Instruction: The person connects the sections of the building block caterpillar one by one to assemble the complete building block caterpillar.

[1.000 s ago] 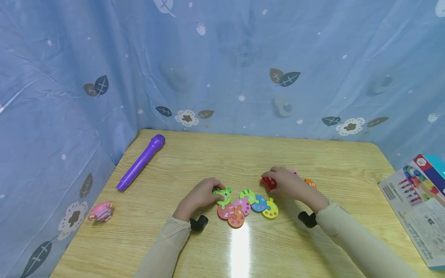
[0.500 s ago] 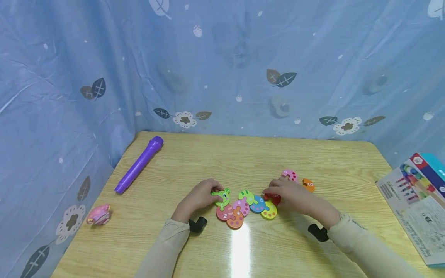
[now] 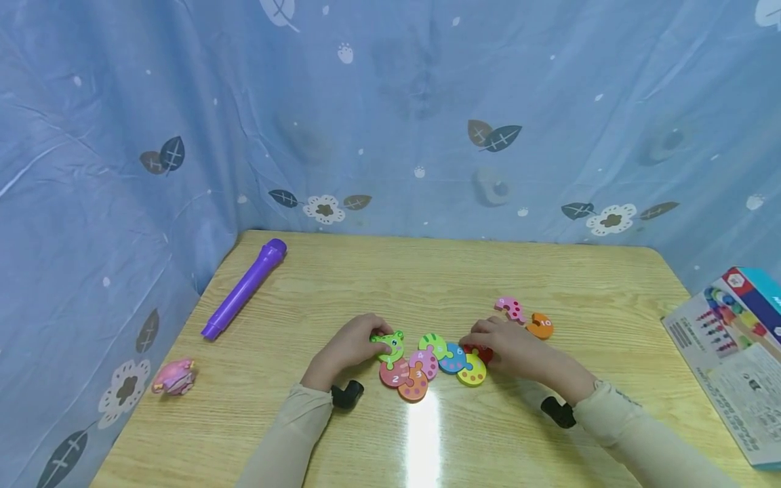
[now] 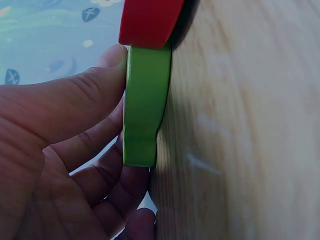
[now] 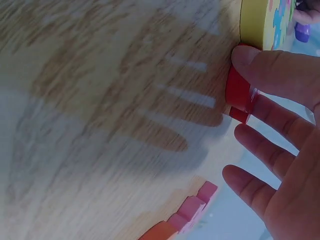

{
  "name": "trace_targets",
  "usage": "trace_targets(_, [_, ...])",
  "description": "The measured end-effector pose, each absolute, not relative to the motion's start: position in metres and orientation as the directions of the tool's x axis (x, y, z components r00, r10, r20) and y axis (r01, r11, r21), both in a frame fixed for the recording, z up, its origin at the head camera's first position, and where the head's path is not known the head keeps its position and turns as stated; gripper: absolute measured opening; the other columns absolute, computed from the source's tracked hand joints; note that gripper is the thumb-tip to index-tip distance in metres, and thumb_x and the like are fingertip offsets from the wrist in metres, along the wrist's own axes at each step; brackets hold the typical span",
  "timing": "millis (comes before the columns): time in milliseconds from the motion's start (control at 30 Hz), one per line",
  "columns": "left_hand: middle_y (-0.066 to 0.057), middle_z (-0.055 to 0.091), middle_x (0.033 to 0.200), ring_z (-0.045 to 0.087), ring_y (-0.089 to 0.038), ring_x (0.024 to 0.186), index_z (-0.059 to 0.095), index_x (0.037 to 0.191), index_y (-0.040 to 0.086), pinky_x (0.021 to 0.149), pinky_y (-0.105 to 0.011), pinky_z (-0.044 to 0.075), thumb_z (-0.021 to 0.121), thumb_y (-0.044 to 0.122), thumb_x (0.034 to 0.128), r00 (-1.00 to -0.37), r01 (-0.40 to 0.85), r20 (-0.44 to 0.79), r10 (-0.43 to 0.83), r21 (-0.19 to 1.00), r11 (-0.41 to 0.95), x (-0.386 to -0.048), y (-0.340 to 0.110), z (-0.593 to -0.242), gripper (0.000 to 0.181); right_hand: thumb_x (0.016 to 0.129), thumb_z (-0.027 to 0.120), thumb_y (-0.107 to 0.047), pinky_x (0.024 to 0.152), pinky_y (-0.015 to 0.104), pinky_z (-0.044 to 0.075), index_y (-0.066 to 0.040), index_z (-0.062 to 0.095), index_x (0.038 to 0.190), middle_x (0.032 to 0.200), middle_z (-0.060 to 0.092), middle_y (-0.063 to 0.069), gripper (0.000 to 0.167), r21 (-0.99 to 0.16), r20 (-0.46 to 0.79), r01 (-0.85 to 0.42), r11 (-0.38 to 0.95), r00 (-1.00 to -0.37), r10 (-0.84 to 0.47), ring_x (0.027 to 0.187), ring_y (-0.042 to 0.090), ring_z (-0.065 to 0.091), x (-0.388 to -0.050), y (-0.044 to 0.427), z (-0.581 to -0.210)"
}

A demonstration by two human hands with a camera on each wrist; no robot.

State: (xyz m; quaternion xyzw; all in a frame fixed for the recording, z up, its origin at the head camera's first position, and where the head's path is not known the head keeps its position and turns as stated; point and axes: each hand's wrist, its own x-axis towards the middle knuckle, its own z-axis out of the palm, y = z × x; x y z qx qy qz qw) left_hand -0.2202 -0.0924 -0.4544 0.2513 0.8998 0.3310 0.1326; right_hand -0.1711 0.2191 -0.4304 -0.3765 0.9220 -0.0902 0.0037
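Note:
My left hand (image 3: 346, 349) pinches the green animal-head puzzle piece (image 3: 394, 344) at the left end of a numbered chain. In the left wrist view, the thumb and fingers lie against the edge of that green piece (image 4: 145, 100). My right hand (image 3: 512, 349) grips a red puzzle piece (image 3: 485, 354), mostly covered from above. The right wrist view has the red piece (image 5: 237, 90) flat on the table, touching the yellow piece (image 5: 253, 25); whether they interlock I cannot tell. Between the hands run linked red, orange, pink, green, blue and yellow pieces (image 3: 472, 374).
Behind the right hand lie a loose pink piece (image 3: 511, 308) and an orange piece (image 3: 540, 327) marked 10. A purple toy microphone (image 3: 244, 290) and a pink toy (image 3: 174, 377) are at the left. A printed box (image 3: 726, 366) stands at the table's right edge.
My right hand has brought the red piece down towards the viewer, beside the yellow piece. The pink and orange loose pieces are now uncovered. My left hand keeps its hold.

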Motion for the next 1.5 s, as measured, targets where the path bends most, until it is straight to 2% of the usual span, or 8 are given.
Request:
trace_targets(133, [0.004,0.057,0.09,0.052,-0.012,0.084,0.066,0.098,0.012,0.08,-0.033,0.044,0.072,0.018,0.0792,-0.851,0.348,-0.074,0.519,0.662,0.664,-0.22,-0.096,-0.453,0.021,0.073,0.076,-0.009,0.083,0.042,0.048,-0.015,0.061,0.119,0.111,0.058,0.003,0.049,-0.2,0.041,-0.687,0.698,-0.718,-0.695,0.102,0.024,0.053,-0.176,0.22,-0.427])
trace_targets(333, [0.005,0.056,0.09,0.051,-0.012,0.083,0.066,0.099,0.012,0.079,-0.032,0.044,0.072,0.019,0.0796,-0.858,0.327,-0.09,0.506,0.664,0.673,-0.219,-0.099,-0.455,0.021,0.073,0.074,-0.007,0.083,0.043,0.047,-0.006,0.058,0.122,0.115,0.057,0.01,0.052,-0.29,0.052,-0.609,0.738,-0.78,-0.623,0.104,0.027,0.053,-0.187,0.233,-0.419])
trace_targets(500, [0.003,0.057,0.089,0.051,-0.012,0.082,0.066,0.098,0.01,0.078,-0.033,0.044,0.072,0.018,0.0798,-0.854,0.336,-0.078,0.514,0.671,0.661,-0.217,-0.098,-0.454,0.021,0.072,0.076,-0.005,0.08,0.048,0.047,-0.001,0.059,0.118,0.111,0.057,0.017,0.049,-0.231,0.157,-0.522,0.821,-0.853,-0.498,0.095,0.032,0.054,-0.198,0.248,-0.415])
trace_targets(667, [0.003,0.057,0.089,0.052,-0.012,0.082,0.066,0.098,0.01,0.078,-0.033,0.044,0.072,0.017,0.0795,-0.852,0.346,-0.069,0.519,0.671,0.656,-0.217,-0.097,-0.453,0.021,0.075,0.073,-0.008,0.082,0.053,0.045,-0.002,0.056,0.123,0.119,0.051,0.025,0.051,-0.211,0.069,-0.432,0.877,-0.902,-0.427,0.102,0.041,0.052,-0.206,0.259,-0.419])
trace_targets(833, [0.003,0.057,0.09,0.052,-0.012,0.083,0.066,0.1,0.01,0.079,-0.033,0.044,0.072,0.018,0.0797,-0.847,0.349,-0.072,0.526,0.672,0.653,-0.218,-0.095,-0.452,0.022,0.076,0.07,-0.005,0.074,0.043,0.048,-0.003,0.058,0.12,0.114,0.053,0.022,0.046,-0.194,0.037,-0.425,0.884,-0.904,-0.427,0.088,0.031,0.054,-0.211,0.262,-0.426])
trace_targets(967, [0.004,0.057,0.09,0.052,-0.012,0.084,0.066,0.1,0.011,0.079,-0.032,0.044,0.072,0.018,0.0796,-0.85,0.34,-0.078,0.521,0.673,0.657,-0.219,-0.094,-0.451,0.022,0.077,0.068,0.0,0.065,0.033,0.042,-0.004,0.059,0.118,0.107,0.055,0.017,0.043,-0.178,0.05,-0.434,0.883,-0.9,-0.433,0.077,0.023,0.048,-0.213,0.261,-0.429])
trace_targets(1300, [0.004,0.057,0.089,0.052,-0.012,0.083,0.066,0.098,0.011,0.079,-0.033,0.044,0.072,0.017,0.0795,-0.84,0.341,-0.084,0.535,0.686,0.643,-0.217,-0.092,-0.451,0.021,0.082,0.064,-0.001,0.069,0.039,0.051,-0.005,0.063,0.113,0.098,0.059,0.013,0.031,-0.165,0.073,-0.426,0.89,-0.905,-0.42,0.078,0.024,0.057,-0.209,0.257,-0.427])
trace_targets(1500, [0.003,0.057,0.09,0.052,-0.013,0.083,0.066,0.099,0.01,0.079,-0.033,0.044,0.072,0.017,0.08,-0.841,0.347,-0.072,0.536,0.689,0.637,-0.217,-0.092,-0.449,0.021,0.078,0.07,-0.006,0.063,0.027,0.047,-0.003,0.064,0.109,0.094,0.058,0.01,0.032,-0.193,0.128,-0.541,0.819,-0.841,-0.525,0.074,0.016,0.053,-0.202,0.247,-0.418])
